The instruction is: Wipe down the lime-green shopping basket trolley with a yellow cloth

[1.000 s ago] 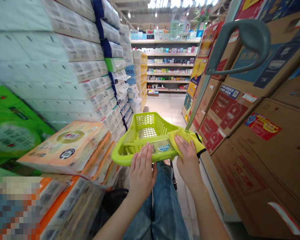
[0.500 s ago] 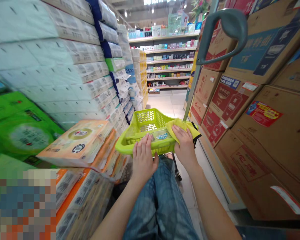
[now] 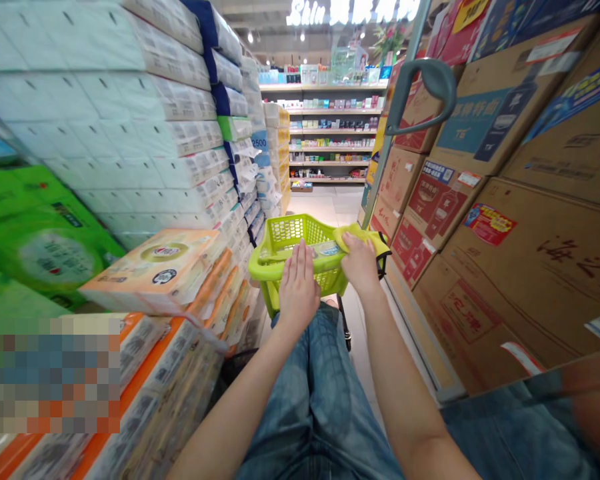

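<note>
The left hand point(image 3: 300, 290) lies flat on the rim of the green basket point(image 3: 269, 269) ahead, apart from the right hand point(image 3: 359, 263), clamped on a yellow cloth point(image 3: 377, 243) there, seemingly mid-wipe, where another stroke calls for even pressure

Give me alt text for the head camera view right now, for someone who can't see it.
Two bare hands on a lime-green shopping cart in a store aisle: the right hand presses a yellow cloth to its rim, the left hand lies flat beside it, between stacked tissue packs and cardboard boxes.
</note>
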The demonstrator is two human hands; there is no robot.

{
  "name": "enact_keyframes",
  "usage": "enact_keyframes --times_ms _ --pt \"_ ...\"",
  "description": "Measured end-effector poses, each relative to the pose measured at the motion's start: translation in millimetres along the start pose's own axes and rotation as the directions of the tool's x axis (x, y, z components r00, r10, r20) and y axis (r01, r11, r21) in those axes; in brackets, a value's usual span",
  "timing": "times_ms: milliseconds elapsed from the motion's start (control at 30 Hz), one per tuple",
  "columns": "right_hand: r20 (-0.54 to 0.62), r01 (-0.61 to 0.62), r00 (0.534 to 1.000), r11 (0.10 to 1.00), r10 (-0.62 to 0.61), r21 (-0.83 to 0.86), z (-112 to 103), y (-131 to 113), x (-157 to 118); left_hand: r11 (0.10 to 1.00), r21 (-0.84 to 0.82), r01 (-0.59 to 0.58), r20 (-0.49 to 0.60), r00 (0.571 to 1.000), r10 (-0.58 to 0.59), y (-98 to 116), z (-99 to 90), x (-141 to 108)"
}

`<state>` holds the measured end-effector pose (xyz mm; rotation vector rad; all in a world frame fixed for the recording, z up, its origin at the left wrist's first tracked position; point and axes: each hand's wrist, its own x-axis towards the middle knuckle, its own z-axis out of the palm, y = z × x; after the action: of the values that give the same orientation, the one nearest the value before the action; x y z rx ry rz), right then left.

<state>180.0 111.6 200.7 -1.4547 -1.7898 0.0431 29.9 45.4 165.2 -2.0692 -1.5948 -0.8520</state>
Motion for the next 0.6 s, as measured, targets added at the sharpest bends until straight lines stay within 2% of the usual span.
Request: enact_keyframes --times_ms 67,133,200,267,333,433,500,600 --pt "-0.026 0.036 0.999 0.996 -0.038 -0.084 10 -23 -13 1.0 0.0 0.001 -0.01 1.0 -0.001 0 1.0 0" --pt "0.015 0.151 0.989 0.986 -0.15 -0.077 15 -38 -26 1.0 0.003 -0.004 -0.015 1.0 0.004 -1 2.1 -1" --pt "0.097 0.301 0.949 0.954 -0.298 -0.009 13 -38 -32 1.0 0.008 -0.008 -0.01 1.0 0.008 -2 2.6 -1" --pt "0.169 0.378 0.91 0.925 -0.379 0.041 2 -21 -27 1.0 0.012 -0.008 -0.002 1.0 0.008 -2 2.7 -1" --pt "0.193 0.331 0.924 0.943 -0.329 0.022 -12 3 -14 1.0 0.009 -0.01 0.007 1.0 0.01 -2 2.4 -1" --pt "0.136 0.133 0.984 0.986 -0.119 -0.097 -22 26 1 1.0 -0.005 -0.01 0.013 1.0 0.01 1 2.2 1" --pt "0.085 0.053 0.996 0.984 -0.039 -0.167 -17 21 1 1.0 -0.012 0.004 0.012 1.0 -0.004 3 2.6 1" --pt "0.066 0.113 0.993 0.976 -0.103 -0.184 -1 -10 -13 1.0 -0.006 0.023 0.007 1.0 -0.023 3 4.2 1"
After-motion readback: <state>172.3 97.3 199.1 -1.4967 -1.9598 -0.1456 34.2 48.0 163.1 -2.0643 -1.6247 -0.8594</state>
